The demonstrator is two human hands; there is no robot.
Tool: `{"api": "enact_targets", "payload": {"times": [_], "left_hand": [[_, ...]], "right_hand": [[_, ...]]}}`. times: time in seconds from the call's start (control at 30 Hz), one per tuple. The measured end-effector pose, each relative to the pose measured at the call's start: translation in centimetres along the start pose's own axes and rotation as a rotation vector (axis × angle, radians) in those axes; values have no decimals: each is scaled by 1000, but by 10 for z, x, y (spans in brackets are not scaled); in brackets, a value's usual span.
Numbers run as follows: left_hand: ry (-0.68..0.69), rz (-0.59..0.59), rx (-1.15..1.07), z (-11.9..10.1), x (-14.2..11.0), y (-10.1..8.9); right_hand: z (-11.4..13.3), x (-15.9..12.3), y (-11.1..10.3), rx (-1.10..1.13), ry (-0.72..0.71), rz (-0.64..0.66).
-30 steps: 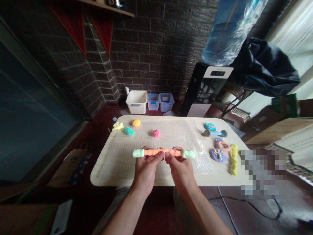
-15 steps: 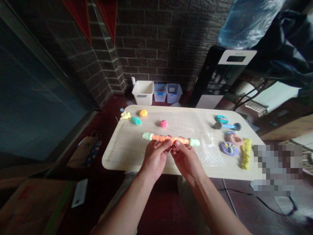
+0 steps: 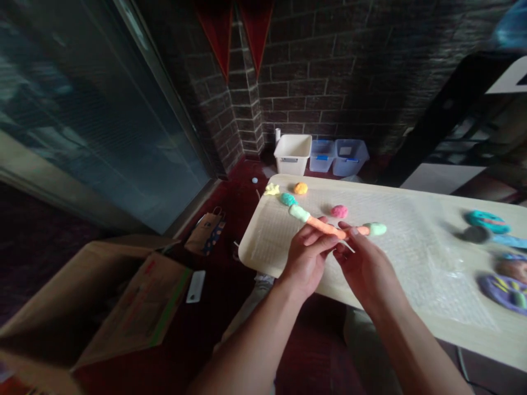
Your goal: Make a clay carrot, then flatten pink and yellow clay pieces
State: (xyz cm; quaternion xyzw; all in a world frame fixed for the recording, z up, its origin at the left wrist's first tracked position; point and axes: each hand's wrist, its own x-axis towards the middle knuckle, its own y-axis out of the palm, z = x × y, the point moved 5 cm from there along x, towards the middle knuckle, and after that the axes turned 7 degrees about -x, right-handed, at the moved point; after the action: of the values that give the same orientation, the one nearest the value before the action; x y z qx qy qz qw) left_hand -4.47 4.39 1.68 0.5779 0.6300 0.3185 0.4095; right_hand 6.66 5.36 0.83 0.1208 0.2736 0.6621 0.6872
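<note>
An orange clay stick with pale green ends [image 3: 322, 225] is held above the table by both hands. My left hand [image 3: 307, 258] grips its middle left of centre, thumb on top. Just to the right, my right hand [image 3: 364, 260] pinches it near the middle, close to the left thumb. A thin pale strip [image 3: 349, 246] shows between the hands; I cannot tell what it is. Past the stick lie a pink clay lump [image 3: 339, 211], a teal clay lump [image 3: 287, 199] beside the left green end, an orange clay ball [image 3: 300, 188] and a pale yellow clay piece [image 3: 272, 189].
Bubble wrap [image 3: 411, 263] covers much of the table [image 3: 510, 343]. At the right lie a teal clay disc [image 3: 488, 221], a grey-ended blue piece [image 3: 477, 235] and a purple disc [image 3: 504, 291]. Bins [image 3: 292, 164] stand behind; an open cardboard box [image 3: 135, 307] is at lower left.
The view has swung left, showing more of the cardboard box. The stick has gone from nearly level to tilted and slightly bent, its left end farther away. Both hands still hold it.
</note>
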Motion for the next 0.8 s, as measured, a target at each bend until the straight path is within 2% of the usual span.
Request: {"api": "enact_targets", "payload": {"times": [0.33,0.43,0.5,0.8], "left_hand": [[130,-47,2,-16,0,-19],[189,-44,93,-25,-2,-23],[184,-29,116,-31,-4,-26],[190,3,152,-47,-4,-36]], "right_hand": [[-8,0,21,-166,-100,34],[-6,-3,25,-229,-188,48],[-3,-5,29,-291,-253,93],[-6,-1,42,-370,-295,154]]}}
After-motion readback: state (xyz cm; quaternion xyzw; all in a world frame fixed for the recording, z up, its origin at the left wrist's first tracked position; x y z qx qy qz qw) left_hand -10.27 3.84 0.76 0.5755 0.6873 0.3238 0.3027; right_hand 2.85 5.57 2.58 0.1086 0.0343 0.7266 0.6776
